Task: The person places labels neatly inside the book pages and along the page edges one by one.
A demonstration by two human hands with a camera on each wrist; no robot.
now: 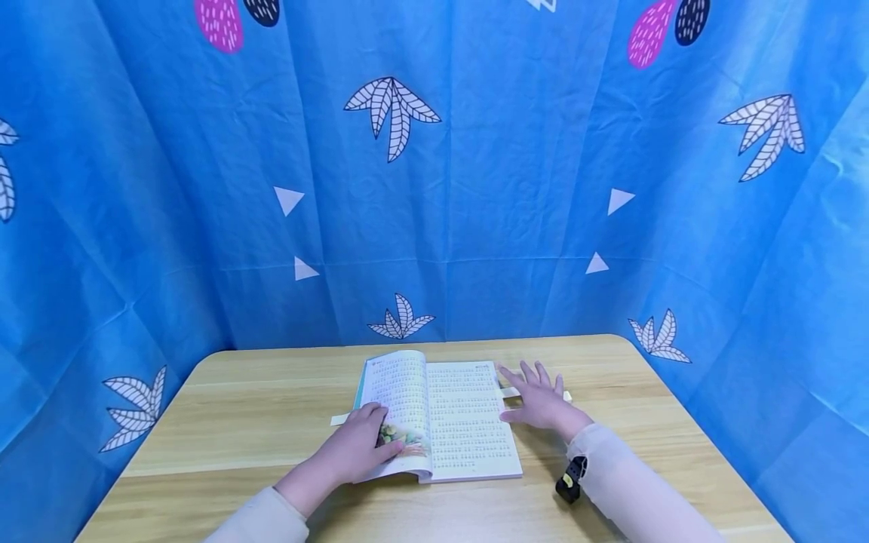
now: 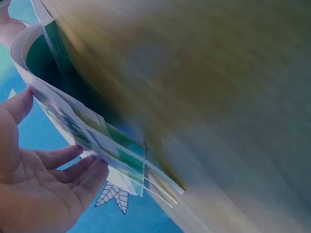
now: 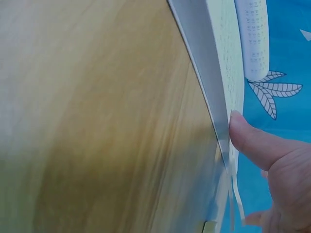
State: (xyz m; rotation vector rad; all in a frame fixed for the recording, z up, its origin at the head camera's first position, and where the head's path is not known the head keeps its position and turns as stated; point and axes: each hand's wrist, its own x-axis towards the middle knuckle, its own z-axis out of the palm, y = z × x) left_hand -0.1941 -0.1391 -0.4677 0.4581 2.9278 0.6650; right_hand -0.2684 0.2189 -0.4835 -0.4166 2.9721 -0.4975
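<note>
An open book (image 1: pixel 468 422) with printed pages lies on the wooden table. Its left page (image 1: pixel 400 385) curves up and carries a coloured picture near the bottom. My left hand (image 1: pixel 360 445) rests on that page's lower left part. In the left wrist view, thumb and fingertips (image 2: pixel 99 167) touch the page, and a green cover (image 2: pixel 58 53) shows beneath the bent leaves. My right hand (image 1: pixel 539 400) is spread at the book's right edge. Its thumb (image 3: pixel 255 143) touches the margin of the right page in the right wrist view.
Pale paper strips stick out from the book's left side (image 1: pixel 339 419) and right side (image 1: pixel 509 392). A black device (image 1: pixel 572 480) is strapped at the right wrist. Behind the table (image 1: pixel 258 407) hangs a blue patterned curtain (image 1: pixel 502 188), which also closes in both sides.
</note>
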